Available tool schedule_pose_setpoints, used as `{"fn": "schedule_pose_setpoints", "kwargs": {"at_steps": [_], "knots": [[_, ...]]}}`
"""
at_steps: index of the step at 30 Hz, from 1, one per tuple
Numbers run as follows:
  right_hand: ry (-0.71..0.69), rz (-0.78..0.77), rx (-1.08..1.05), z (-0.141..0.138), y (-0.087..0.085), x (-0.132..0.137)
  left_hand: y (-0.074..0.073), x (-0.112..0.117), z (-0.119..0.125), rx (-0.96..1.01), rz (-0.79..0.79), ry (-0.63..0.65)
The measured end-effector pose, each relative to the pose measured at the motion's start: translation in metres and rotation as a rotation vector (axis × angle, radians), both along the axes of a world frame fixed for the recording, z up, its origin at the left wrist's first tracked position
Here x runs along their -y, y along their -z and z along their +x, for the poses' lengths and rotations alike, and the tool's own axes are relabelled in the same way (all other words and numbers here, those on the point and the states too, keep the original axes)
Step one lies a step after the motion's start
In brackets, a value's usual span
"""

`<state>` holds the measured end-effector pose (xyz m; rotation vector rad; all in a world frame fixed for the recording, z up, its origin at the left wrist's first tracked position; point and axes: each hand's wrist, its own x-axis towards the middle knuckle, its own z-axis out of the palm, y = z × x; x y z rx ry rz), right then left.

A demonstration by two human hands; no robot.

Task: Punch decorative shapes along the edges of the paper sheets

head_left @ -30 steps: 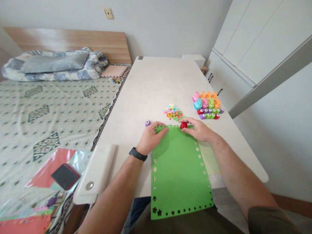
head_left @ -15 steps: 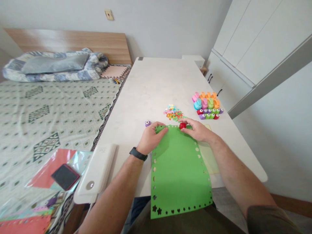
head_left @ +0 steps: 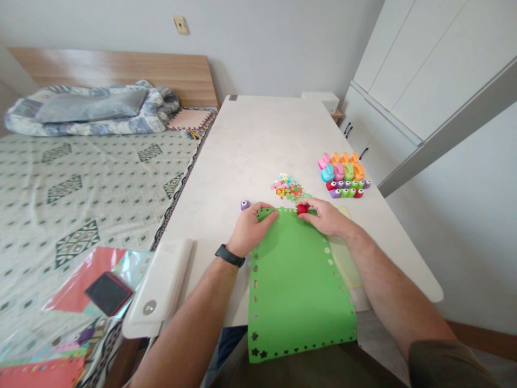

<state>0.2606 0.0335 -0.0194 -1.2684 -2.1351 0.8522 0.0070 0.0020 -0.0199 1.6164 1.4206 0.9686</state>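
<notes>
Soft, even daylight fills the room, bright without glare. The white table (head_left: 283,134) shows only faint shadows under the forearms at its near edge. Focus is sharp throughout, no motion blur. Wide-angle distortion bends the wardrobe (head_left: 424,70) right of the table.

Both forearms reach forward, roughly parallel, bare up to the elbows. Left hand (head_left: 251,229) lies palm down, fingers spread flat, with a dark band on that wrist. Right hand (head_left: 327,215) sits a bit further out, fingertips pinched together, knuckles up.
</notes>
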Motion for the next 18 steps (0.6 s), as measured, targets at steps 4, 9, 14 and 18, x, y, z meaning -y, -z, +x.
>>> {"fn": "schedule_pose_setpoints", "kwargs": {"at_steps": [4,9,14,18], "knots": [[-0.003,0.013,-0.008,-0.0015,0.0003,0.0003,-0.0004,0.0,0.0002,-0.009,0.0,-0.007],[0.003,0.001,-0.018,-0.0022,-0.0009,0.0013,-0.0001,0.0002,0.0001,-0.017,-0.001,-0.005],[-0.006,-0.007,-0.011,-0.0013,-0.0019,0.0017,0.0009,0.0,-0.0005,-0.012,-0.014,0.002],[0.002,0.016,-0.011,-0.0009,-0.0003,0.0016,0.0009,-0.0002,-0.0007,-0.003,-0.015,0.001]]}}
